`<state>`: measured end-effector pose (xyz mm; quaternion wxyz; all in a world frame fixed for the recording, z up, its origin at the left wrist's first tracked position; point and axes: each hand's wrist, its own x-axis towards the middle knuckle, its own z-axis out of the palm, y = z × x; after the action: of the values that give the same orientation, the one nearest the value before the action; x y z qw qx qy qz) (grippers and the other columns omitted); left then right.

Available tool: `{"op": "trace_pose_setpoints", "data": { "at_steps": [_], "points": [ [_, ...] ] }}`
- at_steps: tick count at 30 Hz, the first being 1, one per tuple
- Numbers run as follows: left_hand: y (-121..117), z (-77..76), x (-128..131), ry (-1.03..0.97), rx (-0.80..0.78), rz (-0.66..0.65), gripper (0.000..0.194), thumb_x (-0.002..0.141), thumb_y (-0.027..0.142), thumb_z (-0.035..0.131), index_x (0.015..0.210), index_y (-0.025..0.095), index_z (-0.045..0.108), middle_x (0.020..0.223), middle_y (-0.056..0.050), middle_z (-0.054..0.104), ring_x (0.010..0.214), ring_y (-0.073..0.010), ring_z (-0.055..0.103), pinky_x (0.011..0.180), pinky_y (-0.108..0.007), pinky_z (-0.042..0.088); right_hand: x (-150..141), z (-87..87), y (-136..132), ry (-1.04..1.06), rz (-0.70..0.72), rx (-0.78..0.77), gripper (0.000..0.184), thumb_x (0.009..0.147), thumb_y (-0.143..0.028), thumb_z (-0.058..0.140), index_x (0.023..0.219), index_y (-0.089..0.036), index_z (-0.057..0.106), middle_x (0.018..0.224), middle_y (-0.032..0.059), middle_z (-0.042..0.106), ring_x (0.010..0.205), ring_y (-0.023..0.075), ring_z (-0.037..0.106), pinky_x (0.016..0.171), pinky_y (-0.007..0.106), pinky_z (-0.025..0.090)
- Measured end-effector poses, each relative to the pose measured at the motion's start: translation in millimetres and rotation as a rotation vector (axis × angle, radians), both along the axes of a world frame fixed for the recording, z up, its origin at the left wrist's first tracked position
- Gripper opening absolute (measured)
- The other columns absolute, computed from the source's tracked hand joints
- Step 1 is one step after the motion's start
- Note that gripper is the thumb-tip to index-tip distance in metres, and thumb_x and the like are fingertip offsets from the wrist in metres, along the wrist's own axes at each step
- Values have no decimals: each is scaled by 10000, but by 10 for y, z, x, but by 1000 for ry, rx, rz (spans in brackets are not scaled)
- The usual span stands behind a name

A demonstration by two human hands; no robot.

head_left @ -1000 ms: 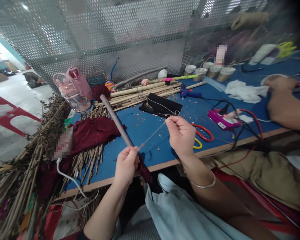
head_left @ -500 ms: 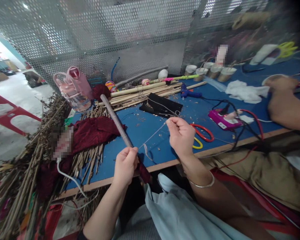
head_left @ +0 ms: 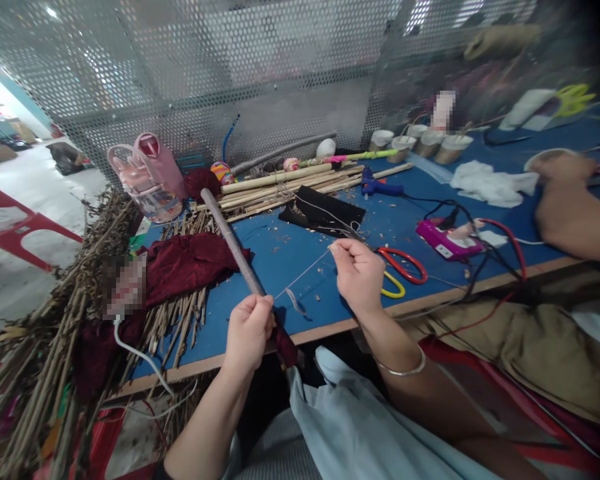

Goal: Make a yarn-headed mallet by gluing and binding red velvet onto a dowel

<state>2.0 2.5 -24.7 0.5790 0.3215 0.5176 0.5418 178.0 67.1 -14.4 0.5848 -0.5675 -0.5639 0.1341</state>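
My left hand is closed around the near end of a long grey stick, which slants up and away over the blue table. A scrap of dark red cloth hangs at the stick's lower end, just under my fist. My right hand pinches a thin whitish thread, stretched taut from the stick to my fingertips. A short loose tail of thread dangles near the stick.
Red-handled scissors and a yellow loop lie right of my right hand. Black cloth, bamboo sticks, a blue glue gun and a pink power strip sit farther back. Dry twigs and maroon cloth pile up left. Another person's arm rests at right.
The right hand has shifted slightly back and left along the thread. A loose tail of thread now dangles by the stick. The left hand has barely moved.
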Motion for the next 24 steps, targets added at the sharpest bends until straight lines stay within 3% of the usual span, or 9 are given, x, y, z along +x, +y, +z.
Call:
{"op": "trace_pose_setpoints", "data": {
  "at_steps": [4, 6, 8, 11, 14, 17, 20, 24],
  "points": [
    [-9, -3, -33, 33, 8, -6, 379, 786, 387, 610, 563, 182, 381, 394, 100, 312, 365, -29, 244, 364, -155, 185, 25, 34, 12, 11, 9, -38, 242, 835, -356, 541, 804, -145, 653, 548, -10, 538, 461, 103, 437, 470, 232, 372],
    [-25, 15, -94, 98, 42, -16, 372, 813, 445, 580, 607, 164, 450, 447, 80, 378, 379, -25, 275, 371, -149, 204, 84, 88, 17, -22, 68, -93, 249, 834, -360, 533, 796, -145, 651, 548, -11, 529, 458, 100, 427, 454, 225, 353],
    [-45, 39, -183, 159, 84, 0, 343, 835, 496, 536, 814, 155, 572, 642, 23, 557, 410, -22, 356, 371, -146, 226, 174, 143, 12, -112, 148, -172, 245, 826, -354, 536, 777, -145, 656, 551, -9, 532, 459, 99, 424, 459, 226, 351],
    [-74, 60, -319, 182, 109, 120, 419, 832, 503, 539, 1146, 226, 521, 1013, -51, 613, 470, -31, 457, 357, -151, 248, 301, 193, -31, -269, 168, -246, 247, 837, -338, 514, 837, -149, 674, 620, 19, 586, 521, 129, 494, 538, 262, 416],
    [-104, 57, -392, 203, 104, 248, 391, 796, 448, 610, 1099, 223, 508, 962, -26, 593, 488, -34, 447, 367, -145, 283, 339, 211, -103, -416, 80, -110, 385, 840, -328, 511, 1174, -152, 586, 1030, 124, 634, 927, 252, 590, 808, 389, 469],
    [-124, 53, -381, 264, 81, 248, 359, 773, 419, 640, 1040, 213, 518, 885, 2, 571, 496, -35, 432, 385, -141, 302, 289, 221, -151, -503, 64, 56, 508, 850, -306, 509, 1338, -177, 450, 1371, 156, 445, 1274, 305, 393, 1016, 490, 351],
    [-122, 60, -330, 369, 94, 179, 329, 774, 409, 638, 1013, 203, 548, 834, 13, 557, 501, -37, 421, 419, -150, 322, 241, 205, -150, -547, 233, 51, 342, 886, -206, 430, 1181, -221, 603, 1271, 109, 552, 1189, 254, 494, 998, 459, 394],
    [-133, 85, -252, 389, 110, 100, 302, 780, 400, 626, 982, 185, 560, 760, 18, 541, 510, -55, 418, 448, -166, 327, 296, 95, -207, -730, 532, -161, 275, 880, -212, 462, 1043, -201, 684, 1129, 99, 647, 1064, 246, 579, 939, 446, 445]
  ]
}}
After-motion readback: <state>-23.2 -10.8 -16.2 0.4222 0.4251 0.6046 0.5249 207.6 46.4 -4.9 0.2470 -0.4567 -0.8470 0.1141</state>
